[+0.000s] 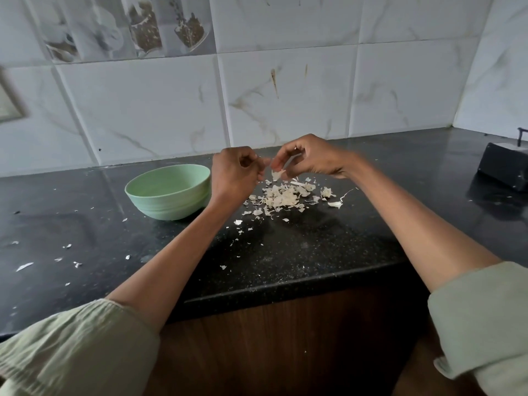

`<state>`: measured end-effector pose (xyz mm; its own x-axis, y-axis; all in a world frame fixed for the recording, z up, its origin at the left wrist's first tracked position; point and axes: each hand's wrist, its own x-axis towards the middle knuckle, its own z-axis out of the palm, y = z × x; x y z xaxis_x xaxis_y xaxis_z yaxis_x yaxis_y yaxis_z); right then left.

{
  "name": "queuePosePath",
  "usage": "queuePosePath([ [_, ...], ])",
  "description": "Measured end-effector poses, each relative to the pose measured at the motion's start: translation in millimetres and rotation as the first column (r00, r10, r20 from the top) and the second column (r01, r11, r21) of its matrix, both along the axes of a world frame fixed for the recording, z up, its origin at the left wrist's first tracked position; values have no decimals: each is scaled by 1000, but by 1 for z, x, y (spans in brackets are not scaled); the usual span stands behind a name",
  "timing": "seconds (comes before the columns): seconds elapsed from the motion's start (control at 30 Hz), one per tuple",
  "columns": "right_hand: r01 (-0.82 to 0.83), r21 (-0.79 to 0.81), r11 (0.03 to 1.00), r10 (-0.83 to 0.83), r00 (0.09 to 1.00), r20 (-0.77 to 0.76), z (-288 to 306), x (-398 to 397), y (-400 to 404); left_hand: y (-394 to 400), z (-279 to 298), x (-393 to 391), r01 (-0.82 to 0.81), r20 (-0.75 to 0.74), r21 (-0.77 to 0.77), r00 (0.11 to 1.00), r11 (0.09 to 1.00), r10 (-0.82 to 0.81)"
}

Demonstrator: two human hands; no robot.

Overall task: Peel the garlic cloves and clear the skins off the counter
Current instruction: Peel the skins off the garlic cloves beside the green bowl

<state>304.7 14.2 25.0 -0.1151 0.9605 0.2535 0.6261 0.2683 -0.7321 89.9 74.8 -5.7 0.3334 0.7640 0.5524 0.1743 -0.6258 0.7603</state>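
Garlic clove [278,172], or what shows of it, sits between the two hands held up over the far middle of the black counter [314,252], just above the heap of skins [285,197]. The right hand [311,158] has its fingers curled in and pinches a pale flake or the clove itself; the blur makes it hard to say which. The left hand [237,175] is curled tight too, fingertips close to the same spot, but I cannot tell what it holds. The green bowl [168,192] stands just left of the left wrist, almost touching it. My worry is that wrist: a quick tug could knock the bowl. The skins look feather-light, and flakes [68,247] already lie scattered far to the left and toward the near edge, so a careless sweep could send them onto the floor
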Motion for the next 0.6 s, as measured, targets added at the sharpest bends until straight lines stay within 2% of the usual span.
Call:
queuePosePath([
  [0.1,-18,35,999,20,998,-58,1,0,-1,2,-1,0,-36,-33,-6,999,999,36],
  [0.27,-16,69,998,23,994,-107,4,2,-3,-2,-1,1,36,-63,-9,997,999,-36],
  [0.43,45,103,994,-36,995,-88,5,3,-3,-10,1,-1,125,-35,-74,991,989,-128],
  [0.6,83,108,991,-72,992,-101,5,3,-3,-14,4,-6,99,-37,-78,994,992,-102],
])
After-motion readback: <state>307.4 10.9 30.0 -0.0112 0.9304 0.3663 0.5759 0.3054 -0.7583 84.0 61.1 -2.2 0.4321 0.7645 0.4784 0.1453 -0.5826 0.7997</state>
